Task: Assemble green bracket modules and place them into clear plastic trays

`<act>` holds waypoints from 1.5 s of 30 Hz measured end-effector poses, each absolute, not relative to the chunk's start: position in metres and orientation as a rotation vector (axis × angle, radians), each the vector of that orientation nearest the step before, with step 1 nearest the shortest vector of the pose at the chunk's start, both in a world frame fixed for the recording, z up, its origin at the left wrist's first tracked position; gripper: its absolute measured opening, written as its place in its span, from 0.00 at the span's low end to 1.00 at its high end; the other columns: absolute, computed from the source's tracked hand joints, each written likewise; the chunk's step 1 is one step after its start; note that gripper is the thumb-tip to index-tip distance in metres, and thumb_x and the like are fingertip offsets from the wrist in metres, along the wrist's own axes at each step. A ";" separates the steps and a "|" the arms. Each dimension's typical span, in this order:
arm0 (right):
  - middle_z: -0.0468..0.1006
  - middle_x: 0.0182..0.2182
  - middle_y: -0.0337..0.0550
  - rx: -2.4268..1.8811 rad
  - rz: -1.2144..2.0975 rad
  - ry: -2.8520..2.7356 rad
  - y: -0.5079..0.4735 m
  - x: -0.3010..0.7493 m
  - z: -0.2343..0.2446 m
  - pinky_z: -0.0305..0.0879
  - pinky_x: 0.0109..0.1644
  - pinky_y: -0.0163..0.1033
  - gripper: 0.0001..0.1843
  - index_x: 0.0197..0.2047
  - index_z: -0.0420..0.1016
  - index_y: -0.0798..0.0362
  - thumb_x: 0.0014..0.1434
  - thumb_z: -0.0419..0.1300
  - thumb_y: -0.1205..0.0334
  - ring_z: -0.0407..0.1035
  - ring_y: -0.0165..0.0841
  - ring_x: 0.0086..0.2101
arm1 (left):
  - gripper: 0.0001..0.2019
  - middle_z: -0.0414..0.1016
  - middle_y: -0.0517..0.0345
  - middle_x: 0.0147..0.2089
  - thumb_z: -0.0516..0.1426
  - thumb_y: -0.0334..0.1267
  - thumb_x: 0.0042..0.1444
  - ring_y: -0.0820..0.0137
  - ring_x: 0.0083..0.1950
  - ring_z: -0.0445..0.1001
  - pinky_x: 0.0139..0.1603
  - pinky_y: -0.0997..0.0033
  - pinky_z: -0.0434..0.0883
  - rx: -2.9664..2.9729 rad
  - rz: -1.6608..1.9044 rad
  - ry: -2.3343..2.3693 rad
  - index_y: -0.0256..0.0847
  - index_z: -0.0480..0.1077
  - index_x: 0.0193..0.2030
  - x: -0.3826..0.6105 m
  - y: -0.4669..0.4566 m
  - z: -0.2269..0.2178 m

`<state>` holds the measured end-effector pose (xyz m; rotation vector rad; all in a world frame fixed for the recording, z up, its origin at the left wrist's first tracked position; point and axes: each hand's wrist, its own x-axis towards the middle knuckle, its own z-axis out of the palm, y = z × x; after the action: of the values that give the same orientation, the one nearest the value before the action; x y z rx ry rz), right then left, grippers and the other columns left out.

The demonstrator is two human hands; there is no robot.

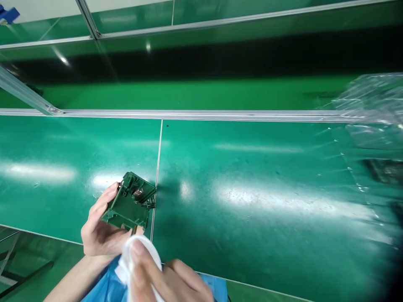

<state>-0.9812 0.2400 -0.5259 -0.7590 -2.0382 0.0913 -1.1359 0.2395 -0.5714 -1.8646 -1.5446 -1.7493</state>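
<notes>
My left hand is closed around a dark green plastic housing, held above the bench near its front edge. The housing is box-shaped with its open side facing up, and dark and metallic parts show inside it. Below and to the right of it, my right hand pinches a crumpled white cloth beneath thumb and fingers. The cloth lies close to the housing's lower edge; whether they touch I cannot tell. Motion blurs the right hand somewhat.
The green bench top has a metal seam running across it and a metal rail along its back. Clear plastic bags lie at the right, with a blurred dark green part near them. A frame post stands at the left.
</notes>
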 end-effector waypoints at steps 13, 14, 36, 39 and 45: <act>0.83 0.38 0.40 -1.112 0.200 -1.914 0.248 -0.917 -0.525 0.77 0.34 0.39 0.25 0.62 0.67 0.45 0.63 0.54 0.71 0.79 0.36 0.32 | 0.34 0.75 0.43 0.47 0.66 0.27 0.48 0.57 0.46 0.76 0.45 0.59 0.77 -2.183 -1.326 -1.566 0.33 0.63 0.63 -1.146 0.257 -0.528; 0.82 0.40 0.41 -1.114 0.148 -1.844 0.256 -0.911 -0.525 0.77 0.33 0.40 0.28 0.63 0.65 0.45 0.62 0.55 0.73 0.79 0.37 0.33 | 0.33 0.75 0.44 0.46 0.65 0.27 0.49 0.58 0.45 0.76 0.44 0.59 0.77 -2.221 -1.317 -1.586 0.33 0.63 0.63 -1.147 0.260 -0.523; 0.79 0.45 0.53 -1.588 0.073 -2.022 0.312 -0.846 -0.540 0.75 0.33 0.41 0.16 0.55 0.73 0.52 0.65 0.55 0.60 0.77 0.42 0.37 | 0.25 0.74 0.47 0.54 0.59 0.33 0.58 0.65 0.57 0.73 0.59 0.69 0.73 -2.781 -1.398 -1.797 0.38 0.60 0.62 -1.149 0.249 -0.523; 0.67 0.60 0.58 -1.645 0.025 -2.088 0.304 -0.854 -0.541 0.71 0.52 0.56 0.20 0.59 0.70 0.52 0.65 0.57 0.57 0.67 0.53 0.56 | 0.28 0.71 0.47 0.59 0.60 0.32 0.58 0.64 0.60 0.71 0.61 0.68 0.71 -2.775 -1.554 -1.904 0.40 0.58 0.64 -1.147 0.241 -0.531; 0.61 0.64 0.59 -0.936 0.958 -2.184 0.274 -0.901 -0.528 0.67 0.61 0.50 0.44 0.71 0.44 0.56 0.63 0.55 0.41 0.59 0.45 0.62 | 0.31 0.67 0.42 0.62 0.61 0.33 0.57 0.61 0.62 0.69 0.62 0.65 0.70 -2.892 -1.654 -1.917 0.37 0.56 0.66 -1.132 0.229 -0.539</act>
<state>-0.9006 0.2736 -0.5280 -0.9355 -2.1842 0.9580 -1.1322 0.2293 -0.5392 -2.8924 -1.9169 -1.6544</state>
